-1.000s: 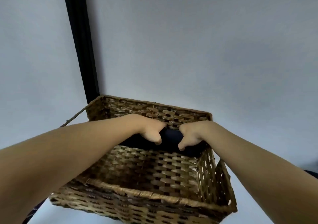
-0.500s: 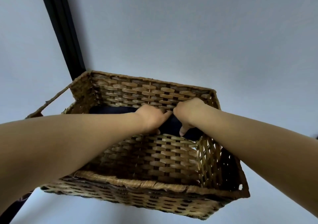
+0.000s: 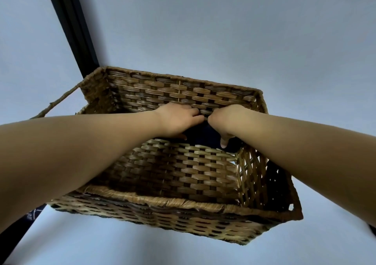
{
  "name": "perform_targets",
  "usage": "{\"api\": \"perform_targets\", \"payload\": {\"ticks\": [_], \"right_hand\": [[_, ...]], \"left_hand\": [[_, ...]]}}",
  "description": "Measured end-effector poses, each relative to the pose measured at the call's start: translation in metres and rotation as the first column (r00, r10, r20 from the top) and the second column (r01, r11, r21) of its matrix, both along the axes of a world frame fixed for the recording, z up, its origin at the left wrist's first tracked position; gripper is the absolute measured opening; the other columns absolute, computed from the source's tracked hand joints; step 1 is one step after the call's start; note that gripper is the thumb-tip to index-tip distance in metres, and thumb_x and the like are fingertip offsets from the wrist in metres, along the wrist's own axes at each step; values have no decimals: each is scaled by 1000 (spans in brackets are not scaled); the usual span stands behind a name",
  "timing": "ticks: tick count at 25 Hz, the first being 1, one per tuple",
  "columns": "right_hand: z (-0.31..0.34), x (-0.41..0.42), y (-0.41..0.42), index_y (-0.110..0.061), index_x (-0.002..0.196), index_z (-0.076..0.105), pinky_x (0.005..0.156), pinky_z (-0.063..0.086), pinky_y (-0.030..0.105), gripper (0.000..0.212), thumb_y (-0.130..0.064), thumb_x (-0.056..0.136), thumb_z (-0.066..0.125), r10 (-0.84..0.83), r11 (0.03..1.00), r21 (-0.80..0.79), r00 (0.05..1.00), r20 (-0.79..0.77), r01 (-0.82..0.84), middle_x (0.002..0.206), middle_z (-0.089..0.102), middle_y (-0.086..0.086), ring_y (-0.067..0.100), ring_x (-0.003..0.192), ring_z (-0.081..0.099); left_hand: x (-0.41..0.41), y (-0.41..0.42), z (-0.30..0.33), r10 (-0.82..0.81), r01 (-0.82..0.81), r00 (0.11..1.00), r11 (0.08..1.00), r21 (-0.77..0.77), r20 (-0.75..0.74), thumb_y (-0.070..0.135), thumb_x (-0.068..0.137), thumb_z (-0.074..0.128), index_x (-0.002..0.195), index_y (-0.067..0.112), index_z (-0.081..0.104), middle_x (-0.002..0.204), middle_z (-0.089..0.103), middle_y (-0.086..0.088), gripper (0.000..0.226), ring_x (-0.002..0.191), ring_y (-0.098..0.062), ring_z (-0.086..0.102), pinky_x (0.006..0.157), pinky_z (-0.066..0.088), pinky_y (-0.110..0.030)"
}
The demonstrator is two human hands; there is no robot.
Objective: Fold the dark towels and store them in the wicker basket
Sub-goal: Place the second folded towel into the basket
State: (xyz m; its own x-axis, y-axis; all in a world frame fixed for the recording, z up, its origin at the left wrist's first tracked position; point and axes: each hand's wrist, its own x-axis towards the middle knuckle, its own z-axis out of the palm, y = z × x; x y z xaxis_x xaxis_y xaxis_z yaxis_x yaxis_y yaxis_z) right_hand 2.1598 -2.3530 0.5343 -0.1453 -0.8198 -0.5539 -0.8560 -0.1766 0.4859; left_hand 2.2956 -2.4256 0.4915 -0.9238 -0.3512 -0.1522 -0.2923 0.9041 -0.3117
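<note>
Nearest the camera, the woven front rim of the wicker basket (image 3: 162,200) is seen, standing on a pale grey surface (image 3: 122,248). Behind that rim, the near half of the basket floor is left bare; only brown weave is shown there, with no cloth on it.

Further in, both forearms are stretched over the front rim toward the far wall of the basket. The left hand (image 3: 177,120) is laid on top of a dark towel (image 3: 203,134), its fingers bent down over the cloth so that the towel is pressed and held rather than let go. The right hand (image 3: 225,120) is curled down onto the same towel just beside the left, with the thumb pointing toward the basket floor; the cloth is gripped by it as far as can be told, though the fingertips are hidden behind the knuckles.

The dark towel is placed against the far wall, toward the far right corner, and only a small patch of it is visible between and below the hands. Its folds cannot be made out.

By this evidence, at least one towel is judged to be already folded and brought into the basket, and the step in hand is taken to be its seating against the far wall. How many towels lie under the hands cannot be told. At the lower left edge of the view, a strip of dark patterned fabric (image 3: 33,214) is glimpsed outside the basket; whether this is another towel waiting to be folded cannot be told.
</note>
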Motion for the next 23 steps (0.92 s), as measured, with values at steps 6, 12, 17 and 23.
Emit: {"api": "perform_targets", "payload": {"ticks": [6,12,17,23], "right_hand": [[4,1,2,-10,145,44,93,54,40,75,-39,85,78,13,999,-38,1000,4,-13,131,53,8,28,118,57],[3,1,-2,-5,147,39,89,48,33,71,-29,90,74,37,996,-81,997,73,-31,135,57,11,27,120,58],[18,1,8,-5,135,53,78,43,32,54,-31,91,73,-1,998,-66,984,178,13,122,62,10,25,99,56],[78,-24,59,-20,105,55,67,43,33,31,-50,96,58,108,935,-351,897,428,55,92,55,-4,21,91,57]], "left_hand": [[5,-5,6,-140,143,989,987,71,-49,36,92,68,140,17,44,133,48,-7,57,118,-25,47,87,50,-39],[6,-10,-1,-120,137,988,973,183,-102,28,93,68,133,17,55,135,53,-8,44,117,-25,50,95,47,-43],[0,3,23,-54,52,999,978,201,2,28,93,68,135,19,57,133,55,-3,44,118,-24,55,92,47,-36],[4,49,94,77,-72,994,995,73,-76,57,91,58,130,32,51,113,63,8,47,99,-18,62,77,52,-36]]}}
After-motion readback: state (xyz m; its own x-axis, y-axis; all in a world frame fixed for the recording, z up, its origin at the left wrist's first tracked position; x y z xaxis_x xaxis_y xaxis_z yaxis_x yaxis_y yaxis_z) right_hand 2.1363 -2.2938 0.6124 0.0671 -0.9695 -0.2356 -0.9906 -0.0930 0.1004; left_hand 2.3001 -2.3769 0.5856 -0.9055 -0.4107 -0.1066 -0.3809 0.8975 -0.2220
